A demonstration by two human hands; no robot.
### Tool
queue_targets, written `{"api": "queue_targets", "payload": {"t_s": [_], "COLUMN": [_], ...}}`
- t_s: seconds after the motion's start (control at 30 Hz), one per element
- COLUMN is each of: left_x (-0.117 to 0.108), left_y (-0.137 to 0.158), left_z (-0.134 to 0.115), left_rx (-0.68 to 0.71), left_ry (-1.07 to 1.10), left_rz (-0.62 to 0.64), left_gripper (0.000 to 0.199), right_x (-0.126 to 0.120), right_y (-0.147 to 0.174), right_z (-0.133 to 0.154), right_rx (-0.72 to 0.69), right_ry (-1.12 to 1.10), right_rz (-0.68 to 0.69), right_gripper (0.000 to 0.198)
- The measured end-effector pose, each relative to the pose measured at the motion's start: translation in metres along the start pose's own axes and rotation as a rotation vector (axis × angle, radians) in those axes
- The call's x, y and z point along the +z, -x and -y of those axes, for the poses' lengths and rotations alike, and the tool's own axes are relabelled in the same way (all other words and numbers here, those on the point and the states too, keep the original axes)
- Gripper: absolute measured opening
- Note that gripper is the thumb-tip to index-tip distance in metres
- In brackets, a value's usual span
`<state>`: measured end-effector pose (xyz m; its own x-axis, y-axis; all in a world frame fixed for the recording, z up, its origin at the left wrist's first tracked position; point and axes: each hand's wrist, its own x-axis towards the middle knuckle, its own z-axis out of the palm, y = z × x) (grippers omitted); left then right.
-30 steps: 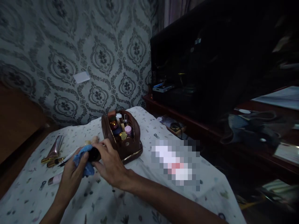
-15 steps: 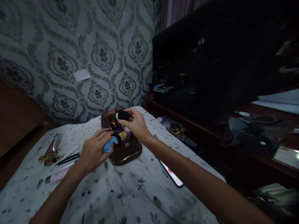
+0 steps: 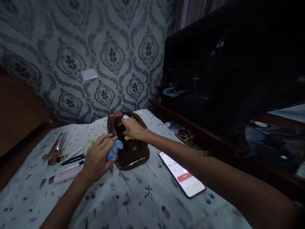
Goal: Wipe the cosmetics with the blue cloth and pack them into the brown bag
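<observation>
My left hand is closed around a crumpled light blue cloth, its fingertips resting at the near left edge of the brown zip bag. The bag lies unzipped on the patterned sheet with its mouth open upward. My right hand dips into the bag with curled fingers. Whatever its fingertips hold is hidden. Between the hands, a gold-coloured item shows inside the bag; other contents are dark or covered.
Left of the bag lie a pinkish tube, a black pen-shaped item, a white stick and a pale pink tube. A lit phone lies under my right forearm. A large dark screen stands at right.
My right hand has moved down into the bag; the round black-topped item it held is out of sight. The view has shifted left, showing more of the phone. My left hand keeps the cloth.
</observation>
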<state>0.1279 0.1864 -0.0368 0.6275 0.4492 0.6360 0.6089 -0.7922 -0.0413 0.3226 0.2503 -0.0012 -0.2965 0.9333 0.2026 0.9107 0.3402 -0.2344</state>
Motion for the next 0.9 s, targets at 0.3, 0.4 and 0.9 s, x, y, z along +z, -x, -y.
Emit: {"api": "queue_targets", "payload": {"t_s": [0.3, 0.4, 0.9], "left_x": [0.000, -0.001, 0.000], "left_y": [0.002, 0.003, 0.005], "left_z": [0.000, 0.000, 0.000], "left_rx": [0.007, 0.035, 0.059], "left_ry": [-0.011, -0.030, -0.008], "left_rz": [-0.005, 0.000, 0.001], "left_gripper": [0.015, 0.015, 0.014], "right_x": [0.013, 0.014, -0.016], "right_y": [-0.009, -0.009, -0.010], "right_z": [0.006, 0.007, -0.009], "right_rx": [-0.017, -0.046, 0.023], "right_ry": [0.102, 0.096, -0.123], "right_rz": [0.038, 0.061, -0.129], "right_gripper": [0.031, 0.030, 0.024]}}
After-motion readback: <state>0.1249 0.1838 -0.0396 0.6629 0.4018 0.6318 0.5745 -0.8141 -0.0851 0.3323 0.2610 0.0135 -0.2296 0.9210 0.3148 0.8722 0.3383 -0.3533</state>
